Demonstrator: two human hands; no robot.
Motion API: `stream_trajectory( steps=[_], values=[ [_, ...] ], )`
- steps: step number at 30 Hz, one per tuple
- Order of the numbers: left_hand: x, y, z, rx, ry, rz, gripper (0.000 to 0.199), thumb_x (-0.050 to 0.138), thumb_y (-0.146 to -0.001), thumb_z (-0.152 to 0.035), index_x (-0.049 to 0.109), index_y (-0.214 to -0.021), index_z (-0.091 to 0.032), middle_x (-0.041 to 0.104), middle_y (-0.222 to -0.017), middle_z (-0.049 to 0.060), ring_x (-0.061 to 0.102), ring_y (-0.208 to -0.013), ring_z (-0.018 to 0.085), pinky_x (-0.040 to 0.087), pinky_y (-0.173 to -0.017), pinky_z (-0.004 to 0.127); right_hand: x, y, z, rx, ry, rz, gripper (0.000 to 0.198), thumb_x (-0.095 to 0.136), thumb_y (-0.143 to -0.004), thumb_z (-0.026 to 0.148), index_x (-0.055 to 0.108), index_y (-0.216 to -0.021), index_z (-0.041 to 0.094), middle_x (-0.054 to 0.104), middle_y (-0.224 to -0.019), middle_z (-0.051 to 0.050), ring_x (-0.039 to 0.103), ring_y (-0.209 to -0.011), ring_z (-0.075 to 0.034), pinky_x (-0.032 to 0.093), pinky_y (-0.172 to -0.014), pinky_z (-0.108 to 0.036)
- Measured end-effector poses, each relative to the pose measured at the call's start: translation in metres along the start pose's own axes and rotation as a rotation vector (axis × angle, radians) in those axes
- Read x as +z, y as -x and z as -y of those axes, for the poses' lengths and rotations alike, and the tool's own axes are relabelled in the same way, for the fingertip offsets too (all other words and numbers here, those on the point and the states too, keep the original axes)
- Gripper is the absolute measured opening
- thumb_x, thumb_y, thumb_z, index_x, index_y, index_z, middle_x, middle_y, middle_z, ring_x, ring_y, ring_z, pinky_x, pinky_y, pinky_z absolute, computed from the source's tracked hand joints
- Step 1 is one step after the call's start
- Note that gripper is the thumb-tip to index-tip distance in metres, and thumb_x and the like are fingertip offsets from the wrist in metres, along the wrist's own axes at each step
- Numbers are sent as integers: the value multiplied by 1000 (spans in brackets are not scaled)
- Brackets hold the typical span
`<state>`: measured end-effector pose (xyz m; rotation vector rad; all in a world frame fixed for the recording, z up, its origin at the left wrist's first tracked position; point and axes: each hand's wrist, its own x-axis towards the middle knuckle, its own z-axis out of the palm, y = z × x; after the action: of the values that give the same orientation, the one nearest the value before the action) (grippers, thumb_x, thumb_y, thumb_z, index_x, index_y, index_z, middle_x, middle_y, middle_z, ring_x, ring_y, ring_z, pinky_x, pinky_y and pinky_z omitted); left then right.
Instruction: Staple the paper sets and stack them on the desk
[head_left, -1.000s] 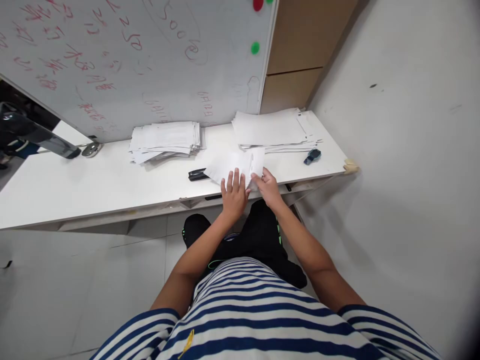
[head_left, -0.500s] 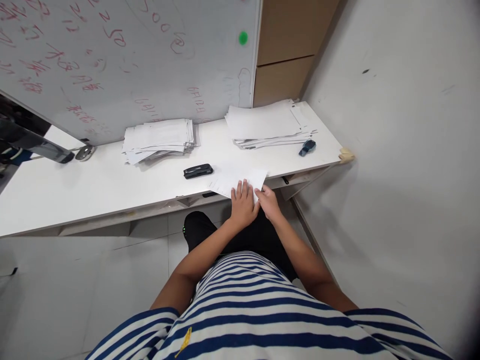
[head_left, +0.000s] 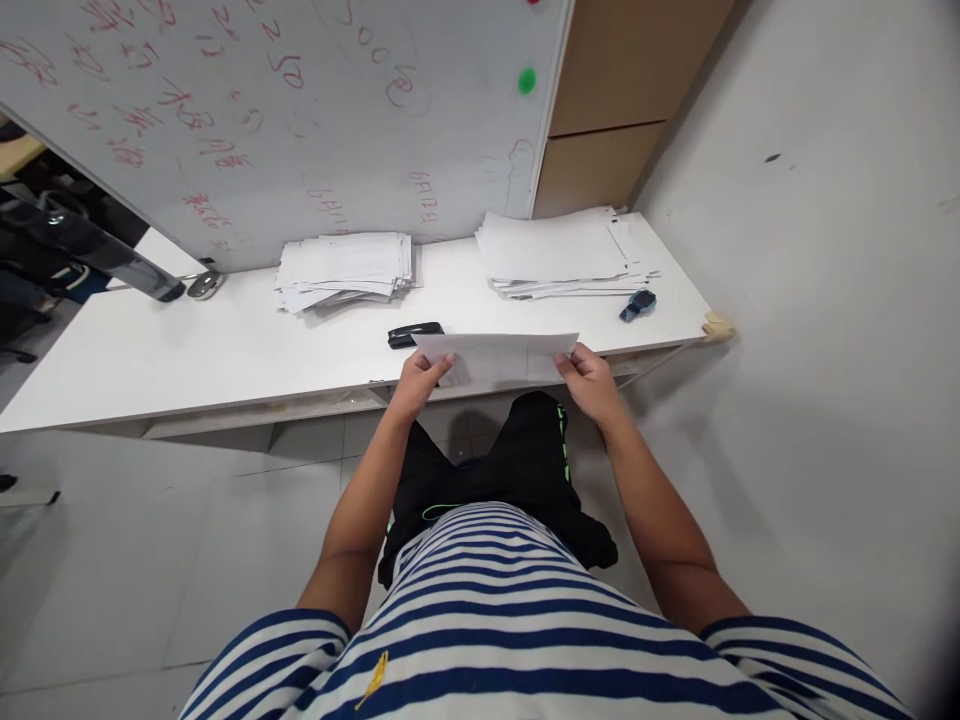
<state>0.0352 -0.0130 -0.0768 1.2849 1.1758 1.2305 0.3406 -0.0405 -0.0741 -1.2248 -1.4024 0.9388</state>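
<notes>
A white paper sheet (head_left: 499, 358) is held up lengthwise at the desk's front edge, its upper edge nearly level. I cannot tell if it is one sheet or a few. My left hand (head_left: 424, 380) pinches its left end, thumb on the near face. At the other end my right hand (head_left: 589, 378) grips it the same way. Just behind the sheet's left corner lies a black stapler (head_left: 411, 335), partly covered by the paper.
On the white desk (head_left: 187, 350) stand a left paper stack (head_left: 345, 262) and a larger right stack (head_left: 555, 250). A dark blue object (head_left: 637, 305) lies near the right end. A computer mouse (head_left: 205, 285) sits at left. Behind is a whiteboard (head_left: 337, 130); a wall (head_left: 825, 300) bounds the right.
The paper has been lifted off the desk and tilted up. My left hand has gone from lying flat on it to pinching its left end; my right hand has moved right.
</notes>
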Motion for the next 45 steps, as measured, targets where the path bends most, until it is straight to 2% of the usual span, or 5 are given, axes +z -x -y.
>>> stream_trajectory(
  steps=[15, 20, 29, 38, 45],
  values=[
    [44, 9, 29, 98, -122, -338, 45, 68, -86, -60, 68, -107, -21, 74, -108, 11, 69, -104, 26, 54, -92, 38, 53, 1, -31, -7, 364, -246, 35, 48, -91, 58, 59, -86, 25, 66, -77, -5, 61, -75, -23, 53, -79, -39],
    [42, 6, 15, 171, -166, -385, 42, 64, -90, -61, 68, -105, -22, 73, -109, 10, 67, -111, 26, 52, -97, 39, 54, -1, -32, -80, 415, -377, 40, 43, -96, 57, 65, -97, 24, 72, -99, -11, 67, -99, -29, 53, -93, -44],
    [30, -5, 17, 154, -190, -318, 40, 68, -88, -56, 70, -104, -20, 75, -108, 10, 68, -105, 26, 52, -93, 36, 62, -8, -42, -128, 488, -306, 36, 41, -96, 54, 60, -89, 24, 71, -94, -12, 65, -94, -28, 52, -90, -43],
    [16, -10, 19, 115, -256, -223, 42, 70, -89, -43, 58, -123, -22, 72, -113, 9, 69, -102, 22, 54, -88, 35, 49, 17, -39, 52, 299, -299, 39, 54, -91, 56, 65, -84, 20, 66, -75, -3, 60, -73, -20, 49, -74, -34],
    [-26, -54, 12, 246, -1011, -144, 47, 68, -91, -32, 56, -135, -24, 59, -143, 16, 45, -140, 36, 32, -117, 53, 24, 41, -60, 329, -159, -347, 36, 71, -78, 50, 72, -94, 18, 75, -88, -3, 65, -79, -20, 51, -71, -31]
  ],
)
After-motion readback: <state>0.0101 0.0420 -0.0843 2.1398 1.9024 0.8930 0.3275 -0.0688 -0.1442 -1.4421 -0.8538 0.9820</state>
